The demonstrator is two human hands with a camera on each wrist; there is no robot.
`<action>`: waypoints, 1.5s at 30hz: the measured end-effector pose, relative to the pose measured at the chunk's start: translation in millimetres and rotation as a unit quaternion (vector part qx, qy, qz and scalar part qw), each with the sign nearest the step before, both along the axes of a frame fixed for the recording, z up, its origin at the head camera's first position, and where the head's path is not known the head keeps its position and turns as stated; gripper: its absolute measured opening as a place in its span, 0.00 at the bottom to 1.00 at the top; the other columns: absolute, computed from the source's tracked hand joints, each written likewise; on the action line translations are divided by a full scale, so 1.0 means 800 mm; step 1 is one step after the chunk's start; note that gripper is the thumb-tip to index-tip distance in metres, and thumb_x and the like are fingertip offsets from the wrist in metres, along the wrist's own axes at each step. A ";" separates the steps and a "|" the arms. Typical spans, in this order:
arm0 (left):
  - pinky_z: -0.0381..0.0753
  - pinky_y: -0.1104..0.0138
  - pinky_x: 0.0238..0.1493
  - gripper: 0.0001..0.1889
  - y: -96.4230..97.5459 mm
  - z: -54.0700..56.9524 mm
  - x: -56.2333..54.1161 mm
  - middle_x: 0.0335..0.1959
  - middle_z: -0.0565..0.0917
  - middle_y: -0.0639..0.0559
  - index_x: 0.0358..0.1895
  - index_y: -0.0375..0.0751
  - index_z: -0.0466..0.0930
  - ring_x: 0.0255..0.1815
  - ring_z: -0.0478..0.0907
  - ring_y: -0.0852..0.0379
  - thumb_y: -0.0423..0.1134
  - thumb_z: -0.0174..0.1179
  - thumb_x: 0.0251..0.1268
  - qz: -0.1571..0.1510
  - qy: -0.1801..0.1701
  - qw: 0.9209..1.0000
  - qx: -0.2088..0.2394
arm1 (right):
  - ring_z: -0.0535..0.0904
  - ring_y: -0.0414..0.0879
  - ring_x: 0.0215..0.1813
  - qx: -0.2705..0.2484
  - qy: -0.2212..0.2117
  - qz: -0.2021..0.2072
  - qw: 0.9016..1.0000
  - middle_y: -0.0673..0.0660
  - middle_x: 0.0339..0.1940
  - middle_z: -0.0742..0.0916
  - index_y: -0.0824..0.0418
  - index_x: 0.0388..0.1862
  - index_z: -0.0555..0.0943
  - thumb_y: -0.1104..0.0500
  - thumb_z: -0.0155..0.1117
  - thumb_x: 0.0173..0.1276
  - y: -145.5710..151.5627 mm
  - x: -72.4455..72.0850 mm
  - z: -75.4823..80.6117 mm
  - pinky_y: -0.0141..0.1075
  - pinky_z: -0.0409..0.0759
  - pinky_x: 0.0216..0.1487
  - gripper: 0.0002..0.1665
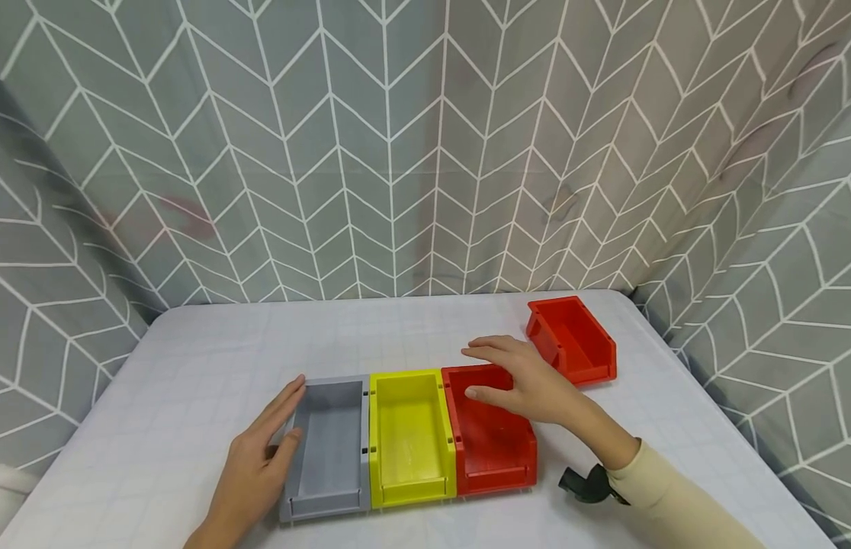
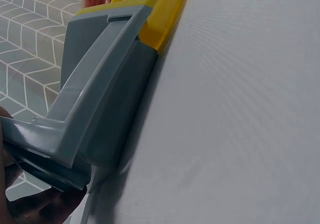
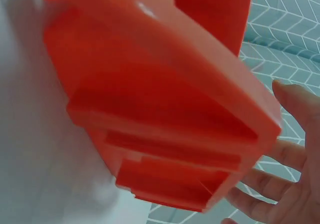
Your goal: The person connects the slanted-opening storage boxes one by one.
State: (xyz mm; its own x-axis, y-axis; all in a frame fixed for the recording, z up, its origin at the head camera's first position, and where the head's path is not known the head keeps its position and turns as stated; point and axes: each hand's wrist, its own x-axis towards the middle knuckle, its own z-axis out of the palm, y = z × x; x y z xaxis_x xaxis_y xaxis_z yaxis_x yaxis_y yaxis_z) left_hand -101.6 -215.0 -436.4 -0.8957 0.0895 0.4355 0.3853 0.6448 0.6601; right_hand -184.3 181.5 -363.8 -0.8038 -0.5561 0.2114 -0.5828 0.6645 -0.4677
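Three open-front plastic bins stand side by side: a grey bin [image 1: 329, 438], a yellow bin [image 1: 412, 427] and a red bin [image 1: 490, 450]. My left hand [image 1: 254, 457] lies along the grey bin's left side, fingers extended towards its back corner and thumb at the rim. In the left wrist view, that hand's fingers touch the grey bin [image 2: 100, 98] at one end, partly in shadow. Over the red bin's back right part, my right hand [image 1: 528, 381] hovers with fingers spread and holds nothing. The right wrist view shows this hand [image 3: 285, 184] beside a red bin [image 3: 150, 93].
A second red bin [image 1: 583, 343] stands apart at the back right of the white-covered table [image 1: 226, 343]. A black strap-like piece [image 1: 590, 486] is by the right wrist. Patterned grey curtains [image 1: 412, 152] enclose the back and sides.
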 end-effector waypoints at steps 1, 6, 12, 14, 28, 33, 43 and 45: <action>0.85 0.67 0.42 0.33 0.000 0.000 0.000 0.79 0.66 0.60 0.80 0.50 0.68 0.75 0.63 0.63 0.27 0.60 0.74 0.002 -0.001 1.000 -0.002 | 0.71 0.54 0.72 -0.001 0.002 0.002 1.000 0.54 0.70 0.80 0.52 0.70 0.81 0.42 0.75 0.67 0.001 -0.001 0.001 0.58 0.79 0.60 0.35; 0.85 0.65 0.44 0.33 0.000 -0.001 0.001 0.79 0.65 0.61 0.80 0.50 0.68 0.75 0.64 0.61 0.27 0.60 0.75 0.008 -0.005 1.000 -0.008 | 0.73 0.55 0.70 -0.007 0.014 0.000 1.000 0.55 0.69 0.81 0.54 0.69 0.82 0.45 0.76 0.66 0.006 -0.005 0.007 0.58 0.80 0.59 0.34; 0.84 0.66 0.43 0.33 -0.001 -0.002 0.002 0.79 0.65 0.61 0.80 0.49 0.68 0.75 0.64 0.61 0.26 0.60 0.74 0.006 -0.004 1.000 -0.004 | 0.74 0.55 0.70 -0.009 0.032 -0.006 0.999 0.56 0.68 0.81 0.56 0.69 0.81 0.48 0.75 0.68 0.019 -0.014 0.014 0.58 0.79 0.59 0.32; 0.84 0.66 0.43 0.33 0.000 -0.002 0.001 0.79 0.65 0.61 0.80 0.49 0.68 0.75 0.64 0.60 0.26 0.60 0.74 0.006 -0.004 1.000 -0.004 | 0.73 0.56 0.70 -0.009 0.042 -0.006 0.999 0.57 0.68 0.81 0.57 0.69 0.81 0.50 0.73 0.70 0.025 -0.019 0.015 0.60 0.78 0.61 0.31; 0.86 0.63 0.43 0.33 0.000 -0.003 0.002 0.79 0.67 0.55 0.79 0.51 0.68 0.74 0.65 0.60 0.27 0.60 0.74 0.009 -0.002 1.000 -0.007 | 0.77 0.59 0.66 -0.026 0.054 -0.055 0.997 0.60 0.64 0.84 0.61 0.67 0.81 0.56 0.67 0.75 0.076 -0.058 0.018 0.61 0.79 0.58 0.24; 0.86 0.60 0.43 0.33 0.000 -0.002 0.001 0.79 0.66 0.57 0.80 0.50 0.68 0.74 0.66 0.57 0.27 0.60 0.74 0.003 -0.004 1.000 -0.005 | 0.75 0.63 0.67 -0.025 0.057 -0.081 0.995 0.63 0.64 0.83 0.63 0.67 0.81 0.60 0.64 0.77 0.094 -0.072 0.014 0.64 0.76 0.61 0.22; 0.86 0.64 0.41 0.33 -0.002 0.000 0.000 0.79 0.67 0.58 0.79 0.49 0.69 0.75 0.65 0.60 0.26 0.60 0.73 0.002 0.006 1.000 -0.010 | 0.73 0.68 0.67 -0.001 0.028 -0.148 0.989 0.68 0.67 0.80 0.65 0.71 0.76 0.62 0.63 0.76 0.130 -0.094 0.007 0.66 0.78 0.56 0.26; 0.86 0.64 0.42 0.32 -0.003 0.000 0.000 0.79 0.67 0.59 0.79 0.48 0.70 0.75 0.65 0.60 0.26 0.60 0.73 0.005 0.008 1.000 -0.013 | 0.72 0.69 0.67 0.000 0.026 -0.156 0.987 0.69 0.67 0.79 0.65 0.72 0.76 0.62 0.62 0.76 0.136 -0.097 0.004 0.66 0.77 0.58 0.27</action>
